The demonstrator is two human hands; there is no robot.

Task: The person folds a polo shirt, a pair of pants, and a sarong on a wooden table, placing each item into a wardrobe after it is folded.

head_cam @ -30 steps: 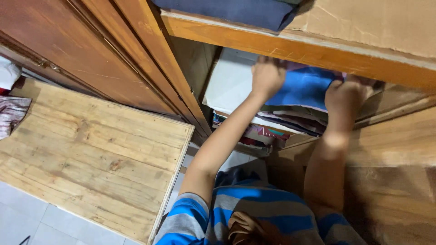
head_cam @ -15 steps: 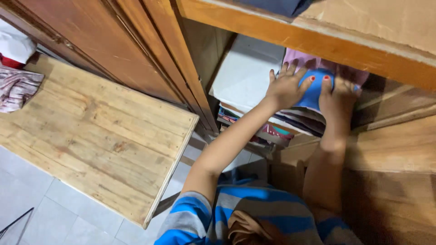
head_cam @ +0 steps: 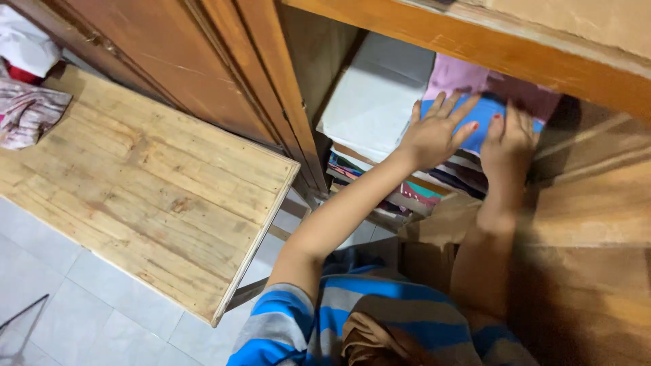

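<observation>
Blue folded cloth [head_cam: 485, 122] on top of the clothes stack [head_cam: 420, 183] inside the cupboard, pressed flat under left hand [head_cam: 434, 135] and right hand [head_cam: 507, 141], fingers spread, looking soft, light, best gripped along the folded front edge.

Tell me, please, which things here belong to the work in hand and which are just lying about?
In hand:
left hand and right hand, both flat on the blue cloth
clothes stack beneath it
pink cloth behind

Lying about:
wooden table
crumpled cloth
white stack
</observation>
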